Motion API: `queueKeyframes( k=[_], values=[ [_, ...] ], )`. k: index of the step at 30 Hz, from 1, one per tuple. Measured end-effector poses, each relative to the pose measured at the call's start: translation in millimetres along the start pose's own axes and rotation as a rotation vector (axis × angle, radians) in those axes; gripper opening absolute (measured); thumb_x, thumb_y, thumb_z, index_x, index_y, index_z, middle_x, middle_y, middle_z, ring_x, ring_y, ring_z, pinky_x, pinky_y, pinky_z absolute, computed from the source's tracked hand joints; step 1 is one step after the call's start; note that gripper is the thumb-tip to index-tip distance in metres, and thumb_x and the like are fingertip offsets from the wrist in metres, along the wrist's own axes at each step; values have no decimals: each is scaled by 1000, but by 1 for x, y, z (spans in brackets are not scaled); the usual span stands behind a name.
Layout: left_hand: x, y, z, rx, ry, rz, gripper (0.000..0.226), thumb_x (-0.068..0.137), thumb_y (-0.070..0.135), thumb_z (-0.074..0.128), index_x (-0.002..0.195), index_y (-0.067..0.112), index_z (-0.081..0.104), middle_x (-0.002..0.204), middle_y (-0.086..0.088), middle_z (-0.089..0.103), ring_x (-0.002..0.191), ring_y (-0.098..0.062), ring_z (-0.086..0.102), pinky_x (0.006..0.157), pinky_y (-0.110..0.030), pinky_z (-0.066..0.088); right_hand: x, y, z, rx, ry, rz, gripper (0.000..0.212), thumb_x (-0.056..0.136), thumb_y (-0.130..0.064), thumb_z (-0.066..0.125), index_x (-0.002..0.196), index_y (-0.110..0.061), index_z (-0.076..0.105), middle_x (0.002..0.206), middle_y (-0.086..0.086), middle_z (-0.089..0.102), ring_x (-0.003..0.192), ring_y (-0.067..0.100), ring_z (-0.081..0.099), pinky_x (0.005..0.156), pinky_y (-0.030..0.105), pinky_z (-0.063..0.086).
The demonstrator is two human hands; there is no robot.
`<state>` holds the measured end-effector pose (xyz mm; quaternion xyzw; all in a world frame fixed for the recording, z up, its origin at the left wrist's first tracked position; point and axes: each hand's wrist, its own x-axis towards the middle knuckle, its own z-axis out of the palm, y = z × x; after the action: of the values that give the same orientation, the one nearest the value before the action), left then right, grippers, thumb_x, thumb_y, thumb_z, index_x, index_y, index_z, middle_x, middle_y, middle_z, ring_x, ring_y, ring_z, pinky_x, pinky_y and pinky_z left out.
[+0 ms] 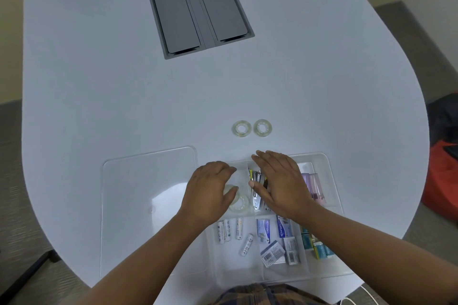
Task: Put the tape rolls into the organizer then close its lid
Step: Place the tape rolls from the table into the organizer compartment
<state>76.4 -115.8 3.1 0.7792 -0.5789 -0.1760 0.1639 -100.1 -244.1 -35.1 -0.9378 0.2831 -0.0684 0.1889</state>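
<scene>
Two clear tape rolls, one (241,128) beside the other (262,127), lie on the white table beyond the organizer. The clear organizer (329,168) sits open at the near edge, and its clear lid (148,181) lies flat to its left. My left hand (210,190) is over the far-left compartment, its fingers curled and its thumb on a tape roll (228,189). Another tape roll (241,202) lies in that compartment just below. My right hand (280,181) hovers flat with straight fingers over the middle compartment and holds nothing.
The organizer also holds metal clips (256,181), pink-purple items (314,186), batteries (230,230), small blue-white boxes (272,240) and teal boxes (319,247). A grey cable hatch (198,7) is set into the far table. A red bag (443,181) lies on the floor at right.
</scene>
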Motion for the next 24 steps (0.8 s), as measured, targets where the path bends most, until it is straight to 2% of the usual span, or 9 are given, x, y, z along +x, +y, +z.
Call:
queueKeyframes(
  k=[2,6,12,16,20,24],
  values=[
    [0,-7,0,-34,63,-41,40,84,36,66,120,19,62,116,1,64,109,-19,58,93,-35,45,17,0,-8,53,43,31,49,94,-50,47,129,-17,57,135,2,58,125,20,51,105,38,33],
    [-2,-24,3,-72,139,-145,47,86,42,63,127,19,56,126,1,60,118,-19,53,100,-35,41,61,12,-22,86,21,126,37,92,-36,59,120,-11,61,125,7,63,110,29,57,92,43,47],
    [-2,-32,14,-73,-7,-200,69,91,56,47,146,19,32,152,-2,39,141,-19,32,113,-35,26,108,38,-22,-14,-144,266,47,86,-27,67,129,-17,53,133,4,54,113,31,54,85,40,49],
    [-3,-33,21,-101,-53,-251,76,89,64,31,150,18,22,158,0,27,146,-16,21,116,-33,18,120,45,-14,-121,-216,295,54,84,-29,68,133,-22,48,131,2,54,114,28,52,82,39,50],
    [-8,-36,21,-126,-51,-273,79,87,67,24,150,18,22,158,0,27,146,-15,20,115,-29,15,124,43,-16,-125,-178,322,48,78,-27,70,122,-17,52,114,5,58,103,28,57,75,37,50],
    [-13,-41,22,-138,-73,-316,79,87,67,23,150,18,23,158,0,28,147,-16,18,116,-33,16,112,22,-29,42,-57,308,45,76,-33,71,116,-19,54,106,3,62,93,25,59,71,35,50]
  ],
)
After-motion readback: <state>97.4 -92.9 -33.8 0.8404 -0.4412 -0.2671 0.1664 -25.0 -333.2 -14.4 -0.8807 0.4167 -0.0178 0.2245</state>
